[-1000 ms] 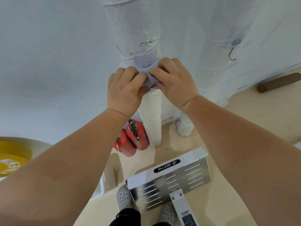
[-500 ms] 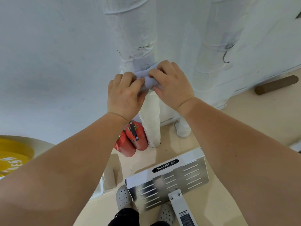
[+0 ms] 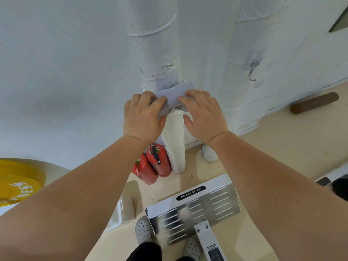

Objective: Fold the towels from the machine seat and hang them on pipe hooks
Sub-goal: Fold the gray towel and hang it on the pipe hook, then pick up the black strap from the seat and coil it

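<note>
Floor level, nearest the person: 2 grey perforated clogs (image 3: 143,230) stand on the beige floor (image 3: 282,157), either side of a slotted metal footplate (image 3: 199,210). The footplate carries a black oval label and sits on a white bar.

Left edge: part of a yellow weight plate (image 3: 17,181), white lettering, not fully readable.

Further in, at the foot of the wall: 2 red fire extinguishers (image 3: 158,162) side by side, touching, just left of the base of the left pipe (image 3: 175,146). The pipe is wrapped in white and runs up the wall.

Both bare forearms reach forward to this pipe.

- Left hand (image 3: 143,117): fingers curled over the left end of the towel (image 3: 174,95), thumb underneath, cloth pinched between.
- Right hand (image 3: 205,113): fingers fairly straight, laid on the towel's right end; thumb spread away from the cloth, not gripping.

Towel: pale grey-blue, folded into a short thick band. It lies across the front of the left pipe, just under a pale tape patch (image 3: 166,81). What holds it there is hidden behind the cloth; cannot tell.

Right pipe (image 3: 243,53), also white-wrapped, stands well apart. A bare metal hook (image 3: 252,74) hangs from it with nothing on it.

Farthest, right: a brown cylinder (image 3: 314,103) lying on the floor against the white wall (image 3: 66,63).
</note>
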### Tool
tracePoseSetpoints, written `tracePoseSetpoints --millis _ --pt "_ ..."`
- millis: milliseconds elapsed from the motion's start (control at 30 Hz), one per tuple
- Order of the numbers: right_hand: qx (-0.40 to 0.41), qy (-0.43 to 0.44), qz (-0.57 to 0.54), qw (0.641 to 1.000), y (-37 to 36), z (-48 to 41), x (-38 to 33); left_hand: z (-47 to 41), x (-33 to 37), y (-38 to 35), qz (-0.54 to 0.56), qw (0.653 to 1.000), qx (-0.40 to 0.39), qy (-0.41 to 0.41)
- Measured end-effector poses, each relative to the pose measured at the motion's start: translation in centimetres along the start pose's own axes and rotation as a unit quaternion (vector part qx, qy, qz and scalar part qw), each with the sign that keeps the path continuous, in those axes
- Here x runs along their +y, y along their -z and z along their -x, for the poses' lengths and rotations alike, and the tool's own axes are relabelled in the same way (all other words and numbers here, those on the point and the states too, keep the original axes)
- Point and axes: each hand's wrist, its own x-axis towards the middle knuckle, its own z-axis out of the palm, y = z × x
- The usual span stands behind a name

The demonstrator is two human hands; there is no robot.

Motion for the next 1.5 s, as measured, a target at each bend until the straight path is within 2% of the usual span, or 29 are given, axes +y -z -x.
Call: tracePoseSetpoints --millis 233,367,500,667,867,967,1200,1300,1400,1500 --pt "-0.082 -0.066 0.019 0.994 2.9 1.8 -1.4 1.2 0.8 2.9 0.01 0.996 -0.071 0.056" --pt "-0.131 -0.115 0.014 0.985 5.9 3.3 -3.1 1.8 1.2 5.9 0.031 0.994 -0.086 0.052" --pt "-0.143 -0.195 0.007 0.97 9.2 5.5 -5.7 2.3 1.8 9.1 0.085 0.989 -0.112 0.033" --pt "-0.101 -0.32 -0.015 0.942 13.5 10.2 -10.8 4.9 2.9 13.0 0.152 0.968 -0.195 -0.028" --pt "-0.098 -0.468 -0.008 0.878 17.5 20.1 -17.2 10.9 6.4 15.6 0.224 0.924 -0.278 -0.14" --pt "-0.131 -0.531 0.005 0.837 19.5 27.1 -19.9 14.2 10.4 16.8 0.241 0.89 -0.328 -0.207" --pt "-0.192 -0.68 0.009 0.708 23.5 44.7 -24.0 23.4 21.8 19.2 0.237 0.793 -0.419 -0.373" --pt "-0.212 -0.716 0.008 0.665 24.6 51.6 -24.3 27.5 26.7 19.5 0.22 0.758 -0.463 -0.403" --pt "-0.228 -0.726 -0.006 0.648 25.2 57.8 -24.0 31.5 31.5 19.4 0.201 0.729 -0.495 -0.428" --pt "-0.262 -0.733 -0.037 0.627 25.4 63.6 -24.1 35.6 35.2 19.0 0.185 0.686 -0.55 -0.44"
